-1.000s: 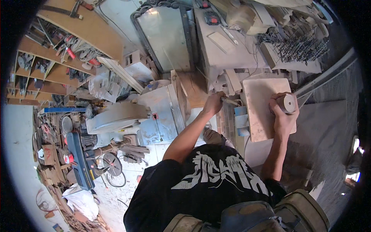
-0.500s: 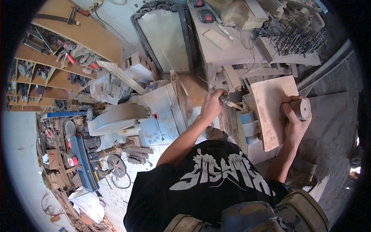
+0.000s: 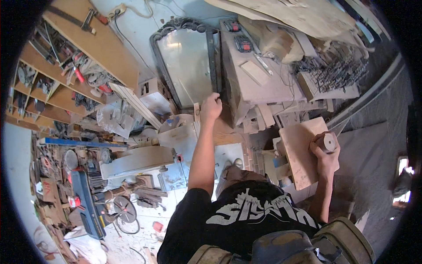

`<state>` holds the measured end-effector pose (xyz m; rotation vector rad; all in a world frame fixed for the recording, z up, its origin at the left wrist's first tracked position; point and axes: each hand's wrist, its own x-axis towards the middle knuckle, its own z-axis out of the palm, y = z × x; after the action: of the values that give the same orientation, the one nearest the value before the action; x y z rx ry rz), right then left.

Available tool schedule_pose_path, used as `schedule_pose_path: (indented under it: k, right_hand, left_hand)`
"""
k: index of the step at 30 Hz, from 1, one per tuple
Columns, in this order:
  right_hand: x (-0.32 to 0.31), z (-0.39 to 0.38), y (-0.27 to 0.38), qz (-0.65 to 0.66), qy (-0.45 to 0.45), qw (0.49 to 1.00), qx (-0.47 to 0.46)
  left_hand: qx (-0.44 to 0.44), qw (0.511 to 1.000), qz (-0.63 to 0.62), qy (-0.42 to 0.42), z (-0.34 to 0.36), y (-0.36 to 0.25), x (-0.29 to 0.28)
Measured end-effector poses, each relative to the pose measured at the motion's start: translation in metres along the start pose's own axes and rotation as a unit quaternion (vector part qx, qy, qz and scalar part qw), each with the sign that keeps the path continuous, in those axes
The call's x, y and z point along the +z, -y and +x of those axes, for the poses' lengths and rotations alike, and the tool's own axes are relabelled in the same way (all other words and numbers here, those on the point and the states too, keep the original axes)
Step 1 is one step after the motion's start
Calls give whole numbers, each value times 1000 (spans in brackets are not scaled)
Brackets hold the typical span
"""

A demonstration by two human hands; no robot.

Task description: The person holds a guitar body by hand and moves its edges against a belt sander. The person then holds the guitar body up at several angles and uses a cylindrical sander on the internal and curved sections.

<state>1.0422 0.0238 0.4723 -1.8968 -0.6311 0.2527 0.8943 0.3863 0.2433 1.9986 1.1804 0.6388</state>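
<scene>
My left hand (image 3: 211,107) is stretched forward in front of the framed mirror (image 3: 187,61), close to the side of the workbench. Its fingers are curled closed, and whatever they hold is hidden. On the right, my right hand (image 3: 326,154) is wrapped round a short wooden cylinder (image 3: 329,143) with a small hole in the middle of its end. That cylinder sits over a tilted, pale wooden board (image 3: 299,152), which has dusty marks on its face. Partly covered by the board is a blue roller-like part (image 3: 278,162).
A workbench (image 3: 272,83) carries batteries, a wood offcut and a rack of dark drill bits (image 3: 338,77). A machine with a large curved guard (image 3: 138,163) stands to the left, below shelves (image 3: 57,86) of tools. Wood scraps and a blue-grey case (image 3: 88,204) lie farther left.
My left hand has moved left and forward, away from the board and the blue part, where a small tool showed at its fingers. My right hand still grips the cylinder. The whole view has shifted.
</scene>
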Motion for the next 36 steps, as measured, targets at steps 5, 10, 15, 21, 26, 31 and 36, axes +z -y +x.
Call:
schedule_pose_path:
  k: [5,10,15,21,26,31,36]
  right_hand:
    - [11,6,-3,-4,8,1000,17]
    - [13,-5,26,-38,-12,998,51]
    - [7,-19,33,-25,-54,998,22]
    - [-48,-77,20,5,-124,991,43]
    - [-88,-116,-3,57,-137,989,19]
    - [-105,-151,0,87,-184,979,6]
    - [-92,-177,30,-14,-238,970,44]
  left_hand:
    - [-42,997,-53,-29,57,8,10]
    - [16,945,86,317,16,78,107]
    - [237,866,19,440,-141,128,205]
    - [142,851,46,503,-250,22,237]
    - [95,776,-276,558,-347,-26,242]
    - [-23,730,-175,660,-311,-100,142]
    - [40,792,-64,605,-279,-74,98]
